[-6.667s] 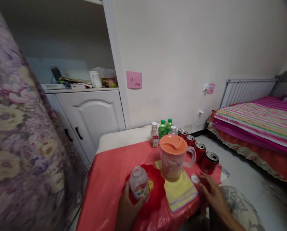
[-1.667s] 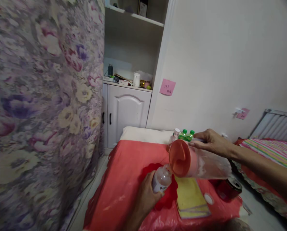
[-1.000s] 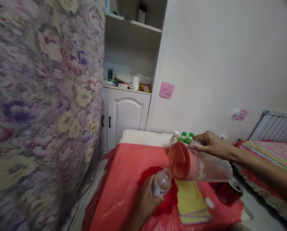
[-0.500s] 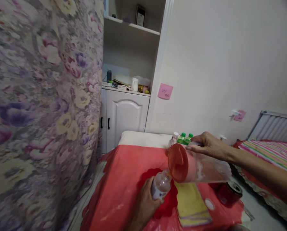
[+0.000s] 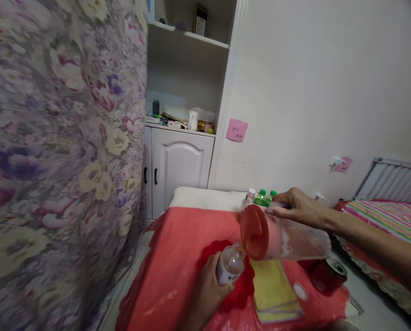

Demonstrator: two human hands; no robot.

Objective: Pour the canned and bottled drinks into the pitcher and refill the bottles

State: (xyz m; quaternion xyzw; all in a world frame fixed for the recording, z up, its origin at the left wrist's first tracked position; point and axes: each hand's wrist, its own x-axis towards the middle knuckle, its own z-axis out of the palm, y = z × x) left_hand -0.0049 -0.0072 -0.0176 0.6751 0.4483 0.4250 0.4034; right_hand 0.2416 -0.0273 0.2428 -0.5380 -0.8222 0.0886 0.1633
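Note:
My left hand (image 5: pixel 210 280) is wrapped round a small clear bottle (image 5: pixel 231 266) with a white label, its open mouth tilted up to the right. My right hand (image 5: pixel 295 209) grips the handle of a clear pitcher (image 5: pixel 298 241) with an orange-red lid (image 5: pixel 255 232). The pitcher lies tipped nearly on its side, its lid right at the bottle's mouth. Whether liquid is flowing between them I cannot tell. Beneath the bottle is a red scalloped tray (image 5: pixel 245 294), partly hidden by my left hand and the bottle.
A yellow cloth (image 5: pixel 276 292), a white round cap (image 5: pixel 299 292) and a dark red can (image 5: pixel 328 276) are on the red-covered table (image 5: pixel 177 257). Behind stand green-capped bottles (image 5: pixel 261 197) and a white-capped bottle (image 5: pixel 249 197). A floral curtain (image 5: pixel 63 161) hangs left; a bed (image 5: pixel 391 216) is right.
Both hands, the bottle and the pitcher hold nearly the same pose. Only a very slight shift of the whole view shows.

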